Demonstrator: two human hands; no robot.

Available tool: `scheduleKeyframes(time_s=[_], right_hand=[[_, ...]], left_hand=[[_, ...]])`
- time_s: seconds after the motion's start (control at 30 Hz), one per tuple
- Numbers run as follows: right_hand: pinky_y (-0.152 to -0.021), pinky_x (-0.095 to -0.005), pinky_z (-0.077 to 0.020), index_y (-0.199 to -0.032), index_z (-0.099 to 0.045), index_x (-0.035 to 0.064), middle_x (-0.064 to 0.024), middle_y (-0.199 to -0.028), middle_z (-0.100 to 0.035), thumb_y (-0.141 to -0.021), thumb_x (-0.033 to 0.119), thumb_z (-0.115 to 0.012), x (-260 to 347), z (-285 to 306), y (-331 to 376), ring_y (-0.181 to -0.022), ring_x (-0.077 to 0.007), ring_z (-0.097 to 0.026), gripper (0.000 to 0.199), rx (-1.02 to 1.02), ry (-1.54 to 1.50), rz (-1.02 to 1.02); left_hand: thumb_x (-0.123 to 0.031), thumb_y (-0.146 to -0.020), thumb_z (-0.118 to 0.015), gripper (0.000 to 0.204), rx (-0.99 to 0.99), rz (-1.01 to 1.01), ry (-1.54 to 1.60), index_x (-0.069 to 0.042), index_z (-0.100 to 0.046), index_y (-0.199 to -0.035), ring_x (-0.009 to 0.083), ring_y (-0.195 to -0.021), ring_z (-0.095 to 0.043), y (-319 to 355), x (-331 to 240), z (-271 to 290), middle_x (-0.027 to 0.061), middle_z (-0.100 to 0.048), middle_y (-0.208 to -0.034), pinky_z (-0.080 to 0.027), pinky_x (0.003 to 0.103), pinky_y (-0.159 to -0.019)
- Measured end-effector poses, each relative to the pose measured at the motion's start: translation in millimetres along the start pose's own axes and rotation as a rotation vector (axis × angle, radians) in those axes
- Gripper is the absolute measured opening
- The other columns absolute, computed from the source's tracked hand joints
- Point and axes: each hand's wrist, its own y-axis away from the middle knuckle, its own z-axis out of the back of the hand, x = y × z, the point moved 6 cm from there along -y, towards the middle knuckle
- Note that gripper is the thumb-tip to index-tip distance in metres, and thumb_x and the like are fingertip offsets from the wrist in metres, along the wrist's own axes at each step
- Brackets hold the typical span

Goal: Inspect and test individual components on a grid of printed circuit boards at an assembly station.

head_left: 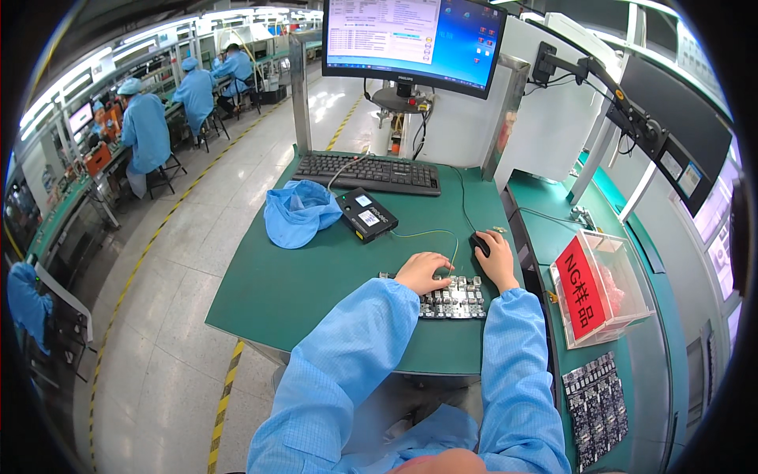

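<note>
Had left hand (422,273) over far left part of panel (454,304), fingers bent, thumb apart; could not tell if pinching anything. Curled right hand (496,262) over mouse (479,243), right of keyboard (367,173) and nearer. Saw panel flat on green bench (316,288), nearer than keyboard's right end, partly hidden by left hand. Spotted blue cap (296,215) just nearer than keyboard's left part, black box (368,215) beside it, also nearer than keyboard. Traced thin wire (430,234) from box toward left hand, end unclear. Noted monitor (414,39) beyond keyboard. Found clear bin (624,272) with red sign (582,288) well right of keyboard; dark boards (598,411) also right, nearer. Saw workers (144,134) in blue well left of keyboard.
</note>
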Motion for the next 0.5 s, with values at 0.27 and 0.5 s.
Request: scheduleKeyframes(time_s=[0.27, 0.5], right_hand=[[-0.087, -0.0389, -0.0466, -0.113, -0.062, 0.0165, -0.0076, -0.117, -0.056, -0.076, 0.019, -0.065, 0.8, 0.8, 1.0, -0.102, -0.0308, -0.055, 0.037, -0.029, -0.015, 0.003], [-0.087, -0.0393, -0.0467, -0.112, -0.063, 0.0165, -0.0081, -0.117, -0.056, -0.076, 0.019, -0.065, -0.9, -0.5, 0.4, -0.101, -0.0317, -0.055, 0.037, -0.036, -0.020, 0.008]], left_hand=[[-0.034, -0.078, -0.066, 0.031, -0.003, -0.010, 0.003, -0.013, -0.064, -0.101, 0.0240, -0.111, -0.052, -0.6, 1.6, -1.7, 0.0039, -0.060, -0.110, -0.036, 0.038, -0.098], [-0.034, -0.078, -0.067, 0.031, -0.015, -0.014, -0.005, -0.014, -0.064, -0.101, 0.0242, -0.112, -0.052, 0.0, 0.5, -0.8, 0.0039, -0.060, -0.111, -0.036, 0.039, -0.098]])
